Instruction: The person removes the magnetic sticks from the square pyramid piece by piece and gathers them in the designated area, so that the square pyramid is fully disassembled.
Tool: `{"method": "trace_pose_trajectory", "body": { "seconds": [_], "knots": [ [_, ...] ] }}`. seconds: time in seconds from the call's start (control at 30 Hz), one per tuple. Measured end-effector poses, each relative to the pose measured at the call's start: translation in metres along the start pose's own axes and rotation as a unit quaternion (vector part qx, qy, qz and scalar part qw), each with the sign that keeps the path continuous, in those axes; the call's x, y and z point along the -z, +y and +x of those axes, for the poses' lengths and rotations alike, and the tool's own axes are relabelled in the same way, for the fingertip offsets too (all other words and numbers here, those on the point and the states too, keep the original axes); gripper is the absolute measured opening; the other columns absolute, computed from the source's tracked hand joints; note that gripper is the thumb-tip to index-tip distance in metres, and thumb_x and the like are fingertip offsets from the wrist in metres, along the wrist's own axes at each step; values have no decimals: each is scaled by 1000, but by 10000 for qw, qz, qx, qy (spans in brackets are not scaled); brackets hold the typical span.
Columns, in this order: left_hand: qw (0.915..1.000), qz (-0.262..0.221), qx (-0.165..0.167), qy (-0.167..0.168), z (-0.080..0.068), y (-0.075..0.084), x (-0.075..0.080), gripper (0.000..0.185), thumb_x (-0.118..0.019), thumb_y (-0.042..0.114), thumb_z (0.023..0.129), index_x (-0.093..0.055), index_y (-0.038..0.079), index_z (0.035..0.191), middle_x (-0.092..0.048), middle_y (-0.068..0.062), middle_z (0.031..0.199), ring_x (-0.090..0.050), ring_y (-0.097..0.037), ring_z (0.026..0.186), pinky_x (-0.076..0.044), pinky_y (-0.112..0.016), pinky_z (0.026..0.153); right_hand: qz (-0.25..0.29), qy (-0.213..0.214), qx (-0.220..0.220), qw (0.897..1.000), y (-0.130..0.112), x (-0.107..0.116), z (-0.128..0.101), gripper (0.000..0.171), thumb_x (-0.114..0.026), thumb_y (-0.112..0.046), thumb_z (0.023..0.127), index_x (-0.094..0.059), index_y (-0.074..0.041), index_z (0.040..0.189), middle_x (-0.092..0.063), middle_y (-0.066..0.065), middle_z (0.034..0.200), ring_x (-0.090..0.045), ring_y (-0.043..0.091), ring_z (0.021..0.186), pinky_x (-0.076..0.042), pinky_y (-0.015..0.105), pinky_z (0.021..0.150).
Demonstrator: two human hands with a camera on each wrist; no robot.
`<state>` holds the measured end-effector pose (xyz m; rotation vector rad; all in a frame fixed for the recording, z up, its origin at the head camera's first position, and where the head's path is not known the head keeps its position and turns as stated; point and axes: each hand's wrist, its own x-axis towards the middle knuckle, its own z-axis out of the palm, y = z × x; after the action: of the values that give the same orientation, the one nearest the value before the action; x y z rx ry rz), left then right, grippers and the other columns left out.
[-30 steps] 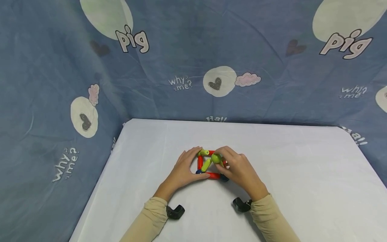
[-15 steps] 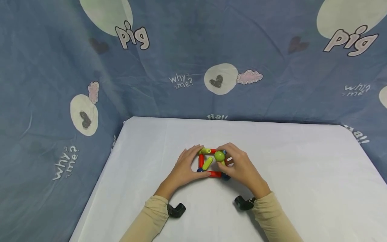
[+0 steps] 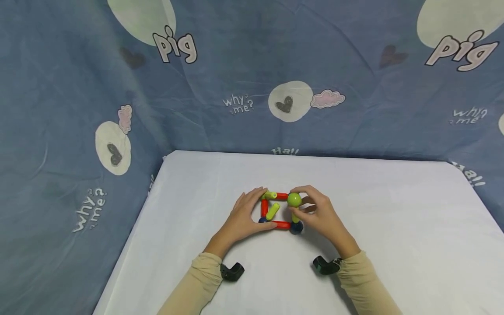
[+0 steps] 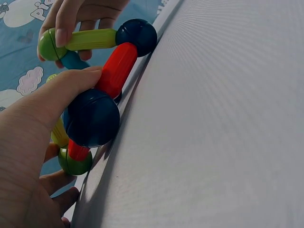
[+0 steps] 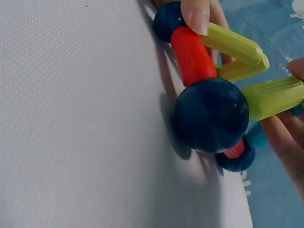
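A frame of magnetic building rods and balls stands on the white table. Its front red rod (image 3: 282, 225) joins two dark blue balls, the right one (image 3: 296, 227) in plain sight. My left hand (image 3: 238, 221) grips the frame's left side, thumb on the front red rod and fingers round the back-left corner. With thumb and fingertips, my right hand (image 3: 323, 214) pinches a green ball (image 3: 294, 200) above the right side. A yellow-green rod (image 4: 92, 39) and a teal rod (image 4: 74, 61) run from that ball. Another yellow-green rod (image 3: 272, 211) slants up from the front-left corner.
The white table (image 3: 393, 236) spreads around the frame, up to a blue patterned cloth (image 3: 220, 127) at the back and left. Black wrist cameras (image 3: 232, 272) sit on both wrists, low over the table.
My right hand and the green ball have shifted right, over the frame's right side, and the rod beneath the ball shows more. The left hand keeps its grip. The head view has shifted slightly.
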<state>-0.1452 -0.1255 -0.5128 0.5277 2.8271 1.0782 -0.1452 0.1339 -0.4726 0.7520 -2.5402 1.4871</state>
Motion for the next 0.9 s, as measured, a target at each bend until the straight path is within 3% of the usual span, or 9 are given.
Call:
{"method": "trace_pose_trajectory", "body": {
  "seconds": [0.27,0.43,0.53,0.63,0.77,0.9],
  "knots": [
    [10000,27,-16,-13,0,2,1,99,-83,61,78,-38,27,159,-38,1,167,-30,-20,157,-11,-50,131,738,-4,-199,9971,12,1,-3,46,-83,-4,86,-64,-11,127,-67,11,125,-75,14,92,-63,29,74],
    [10000,-19,-27,-16,-1,3,1,99,-83,62,78,-38,27,160,-38,1,167,-30,-20,157,-11,-51,131,1328,-180,-436,9900,22,-1,-6,57,-83,1,83,-58,-7,133,-64,17,124,-75,10,90,-63,30,73],
    [10000,0,-3,-29,-1,3,0,100,-83,62,78,-37,27,160,-37,1,167,-29,-19,158,-11,-50,131,1668,-228,-573,9841,28,-2,-7,58,-84,3,81,-53,-4,129,-62,13,121,-75,11,85,-63,30,68],
    [10000,14,-6,-33,0,3,0,101,-83,62,78,-36,27,160,-37,1,167,-29,-19,158,-10,-50,131,1924,-268,-641,9788,32,-2,-8,46,-84,5,81,-53,-1,115,-61,8,109,-74,11,79,-62,29,64],
    [10000,40,-1,-62,0,3,1,101,-83,61,78,-36,27,161,-36,1,167,-28,-19,158,-10,-50,131,1854,-308,-643,9801,36,-2,-9,25,-83,3,82,-63,-1,98,-65,4,92,-70,7,76,-61,26,65],
    [10000,35,24,-82,0,2,1,101,-83,61,78,-35,27,161,-35,1,168,-28,-19,158,-10,-49,131,1761,-353,-574,9821,41,-4,-10,17,-80,1,84,-71,1,98,-70,-2,90,-68,5,77,-60,24,65]
  ]
}}
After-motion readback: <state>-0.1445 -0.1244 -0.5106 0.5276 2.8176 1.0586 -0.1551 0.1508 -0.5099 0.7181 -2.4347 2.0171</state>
